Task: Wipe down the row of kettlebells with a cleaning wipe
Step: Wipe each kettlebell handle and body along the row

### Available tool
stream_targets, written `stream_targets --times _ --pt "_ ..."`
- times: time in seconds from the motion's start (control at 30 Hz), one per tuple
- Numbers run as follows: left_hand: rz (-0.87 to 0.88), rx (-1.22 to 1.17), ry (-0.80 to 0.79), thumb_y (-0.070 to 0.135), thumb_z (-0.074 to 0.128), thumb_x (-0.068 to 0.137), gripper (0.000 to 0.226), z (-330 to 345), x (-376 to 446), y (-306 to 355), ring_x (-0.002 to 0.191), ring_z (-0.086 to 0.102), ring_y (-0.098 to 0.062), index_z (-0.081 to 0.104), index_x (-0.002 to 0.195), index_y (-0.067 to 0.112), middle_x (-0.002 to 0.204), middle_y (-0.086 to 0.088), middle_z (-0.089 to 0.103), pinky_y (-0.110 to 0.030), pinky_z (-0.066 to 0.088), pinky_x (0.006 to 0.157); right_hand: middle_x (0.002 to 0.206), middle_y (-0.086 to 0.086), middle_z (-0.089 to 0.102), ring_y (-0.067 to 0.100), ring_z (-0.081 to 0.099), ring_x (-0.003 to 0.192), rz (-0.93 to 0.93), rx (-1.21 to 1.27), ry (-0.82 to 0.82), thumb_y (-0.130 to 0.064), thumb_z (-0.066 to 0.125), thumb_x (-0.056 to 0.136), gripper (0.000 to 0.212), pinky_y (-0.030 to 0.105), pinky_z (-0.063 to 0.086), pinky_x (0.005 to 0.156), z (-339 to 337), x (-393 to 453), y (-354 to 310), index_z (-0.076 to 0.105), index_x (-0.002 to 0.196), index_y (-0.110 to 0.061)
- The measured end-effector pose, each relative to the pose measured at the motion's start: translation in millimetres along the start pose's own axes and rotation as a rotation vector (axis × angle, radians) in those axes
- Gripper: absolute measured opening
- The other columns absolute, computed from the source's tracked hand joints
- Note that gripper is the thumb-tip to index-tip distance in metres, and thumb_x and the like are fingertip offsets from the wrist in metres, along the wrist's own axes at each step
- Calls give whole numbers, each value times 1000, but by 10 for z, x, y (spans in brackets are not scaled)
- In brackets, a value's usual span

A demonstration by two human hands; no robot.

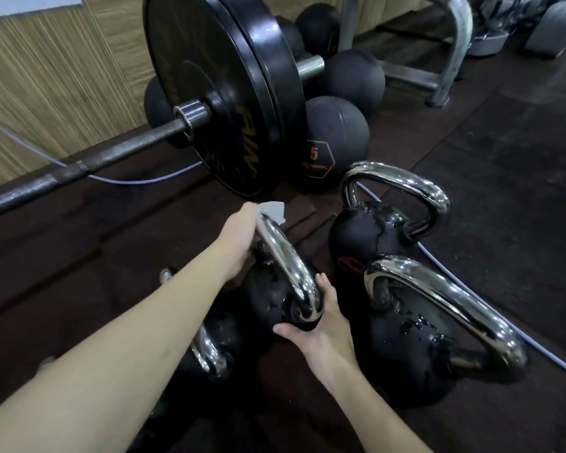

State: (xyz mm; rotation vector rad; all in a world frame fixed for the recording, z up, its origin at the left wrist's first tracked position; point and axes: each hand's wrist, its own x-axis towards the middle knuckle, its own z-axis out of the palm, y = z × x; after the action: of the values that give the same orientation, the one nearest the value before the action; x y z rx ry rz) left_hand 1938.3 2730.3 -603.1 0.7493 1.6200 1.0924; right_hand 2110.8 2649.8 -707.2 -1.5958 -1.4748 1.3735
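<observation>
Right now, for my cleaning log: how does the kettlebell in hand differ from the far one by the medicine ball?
The held kettlebell: left hand holds a wipe on its handle, right hand grips its body; the far kettlebell: untouched. The held one's handle shows edge-on, the far one's as a full arch. Both: black bodies, chrome handles.

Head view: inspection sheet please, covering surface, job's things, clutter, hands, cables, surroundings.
Surface: dark rubber floor.
Job's things: kettlebell with wipe on its chrome handle; three other kettlebells beside it.
Clutter: loaded barbell, medicine balls.
Hands: left hand holds wipe against handle; right hand grips kettlebell at the handle's base.
Cables: pale cable across floor.
Surroundings: wood-panel wall, metal rack.
</observation>
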Motion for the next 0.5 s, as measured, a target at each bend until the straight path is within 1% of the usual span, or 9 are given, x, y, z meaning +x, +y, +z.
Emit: stream_targets --times 0.07,0.13,0.17,0.2,0.27,0.33,0.4,0.43,0.5 --pt "-126 -217 58 27 44 99 27 27 66 -76 80 62 -22 65 84 18 86 -5 72 -33 52 74 162 -20 43 5 44 146 2 5 -3 -34 102 61 125 33 33 126 16 12 34 24 156 -53" --pt "-5 -90 119 29 45 100 28 70 9 -71 82 60 -20 64 82 19 85 -2 68 -38 52 85 162 -21 42 4 45 146 -16 12 -3 -33 102 60 124 33 34 126 21 11 44 25 155 -53" --pt "205 150 156 26 47 100 26 77 -62 -80 83 56 -19 66 83 19 86 -1 64 -41 51 88 162 -21 42 4 45 146 -27 9 3 -33 102 60 123 33 35 126 16 11 49 26 155 -53" --pt "511 482 174 19 48 98 24 73 -164 -114 86 55 -20 69 86 18 89 -3 62 -42 49 89 162 -21 42 4 44 146 -33 10 12 -32 102 61 122 33 35 125 23 13 60 27 156 -51" --pt "1035 1105 49 14 46 94 28 57 -444 -170 104 58 -32 73 96 12 100 -10 65 -55 46 99 162 -20 42 3 45 146 -50 5 15 -31 101 61 121 34 37 124 26 13 84 30 157 -45" --pt "1270 1468 -163 23 49 96 26 25 -660 -301 125 55 -39 70 105 12 112 -10 66 -62 36 113 161 -14 47 8 50 144 -51 92 -5 -28 99 64 116 37 44 120 28 21 132 33 160 -37" --pt "1417 1623 -331 28 52 101 27 -26 -738 -433 136 53 -37 67 118 15 126 -9 65 -59 26 124 157 1 52 21 58 139 -31 192 -38 -21 93 74 101 45 56 109 30 9 137 38 158 -29" --pt "1453 1661 -381 30 51 104 28 -52 -745 -414 137 53 -35 66 122 16 129 -8 65 -58 21 127 155 5 53 24 60 137 -16 228 -42 -22 93 76 97 48 59 104 32 9 136 41 157 -28" --pt "1485 1663 -416 35 44 106 31 -94 -653 -273 127 58 -31 66 121 19 122 -6 66 -54 14 129 152 -2 57 16 62 133 -10 208 -31 -26 95 74 94 46 58 105 49 34 112 45 154 -33"
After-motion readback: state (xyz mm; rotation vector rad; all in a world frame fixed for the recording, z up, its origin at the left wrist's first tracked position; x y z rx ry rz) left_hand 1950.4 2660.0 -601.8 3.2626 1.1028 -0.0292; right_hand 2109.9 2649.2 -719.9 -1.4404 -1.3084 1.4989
